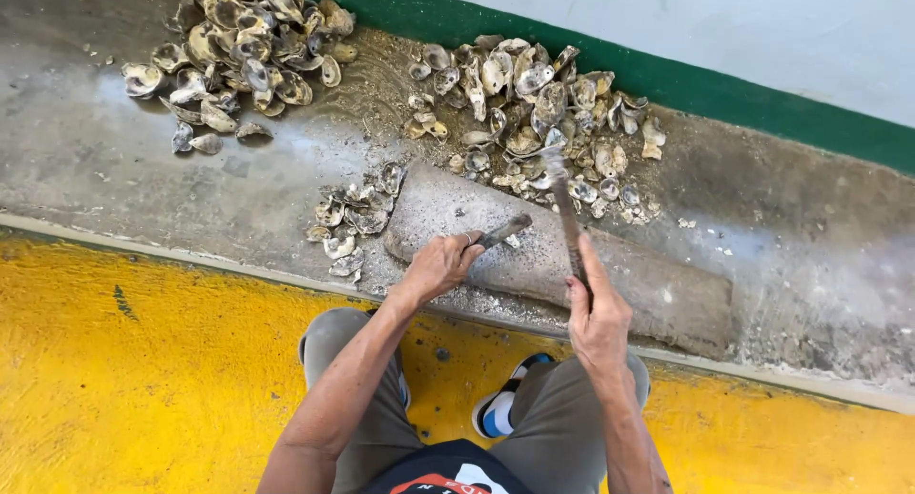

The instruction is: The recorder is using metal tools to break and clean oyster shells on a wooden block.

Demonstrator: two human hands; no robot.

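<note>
Crouching at the edge of a yellow-painted floor (pixel 143 380), a person works over a long stone block (pixel 610 265) lying across the centre of the frame on a grey concrete ledge (pixel 95 161). The left hand (pixel 438 265), at centre frame, is closed around a narrow oyster (pixel 505 231) that juts up and to the right from the fingers onto the block. The right hand (pixel 599 318), just right of centre, is clamped on the handle of a long rusty blade (pixel 564 208), whose tip points toward the upper middle, just right of the oyster and apart from it. Shell piles lie at upper left (pixel 238 46), upper centre (pixel 534 103) and just left of the block (pixel 353 213).
</note>
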